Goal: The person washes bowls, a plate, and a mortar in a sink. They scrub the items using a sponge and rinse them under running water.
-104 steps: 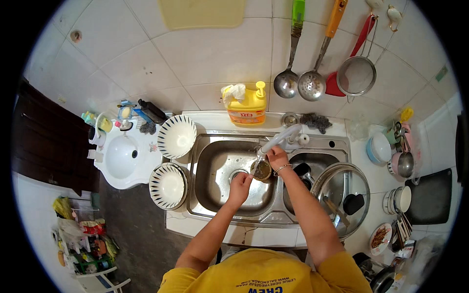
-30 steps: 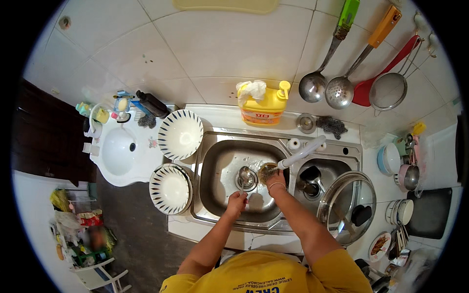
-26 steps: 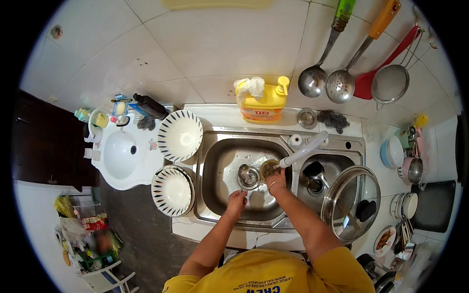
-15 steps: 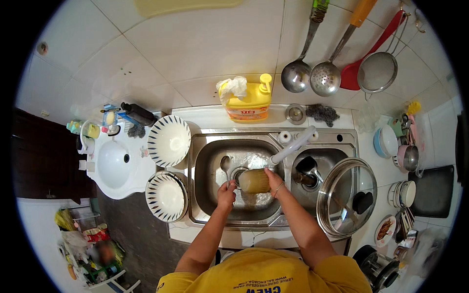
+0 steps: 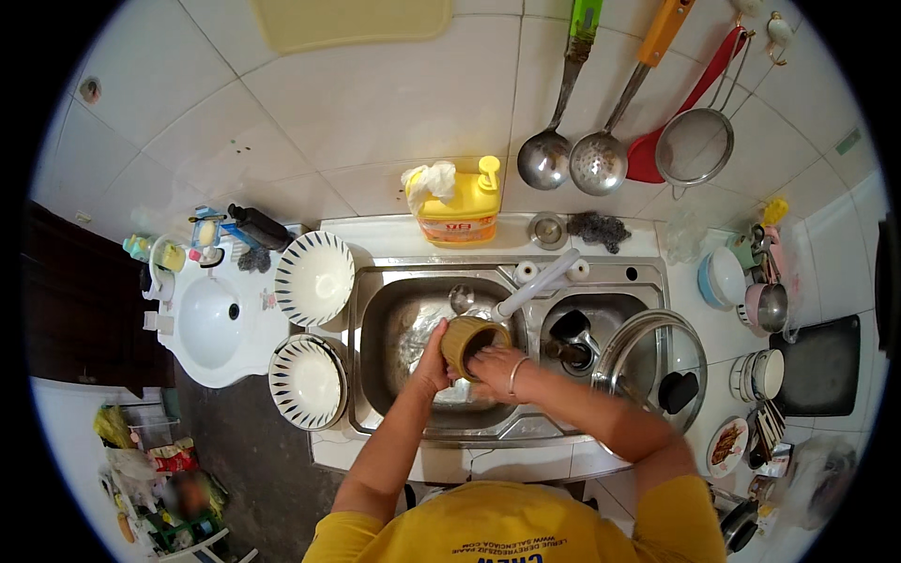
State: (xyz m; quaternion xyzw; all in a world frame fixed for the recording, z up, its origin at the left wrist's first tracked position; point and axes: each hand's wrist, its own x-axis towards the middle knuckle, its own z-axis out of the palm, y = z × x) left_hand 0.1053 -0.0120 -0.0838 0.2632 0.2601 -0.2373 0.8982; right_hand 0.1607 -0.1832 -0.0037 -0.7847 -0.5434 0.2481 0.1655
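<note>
Over the large sink basin, my left hand is wrapped round the left side of a brown, ribbed, cup-shaped container. The container is tilted, its dark mouth facing right and toward me. At that mouth is my right hand, its fingers reaching in over the rim and partly hidden; whether they grip anything does not show. A round metal spoon bowl lies in the basin behind the container. The white faucet spout slants down just behind and to the right.
Patterned bowls are stacked left of the sink. A black-handled utensil stands in the small basin, partly overlapped by a glass lid. Behind stand a yellow pump jug and a scouring pad. Ladles hang on the wall.
The container has turned from showing its side to showing its open mouth. My right hand has moved from its far side to inside its rim. The whole view has shifted slightly.
</note>
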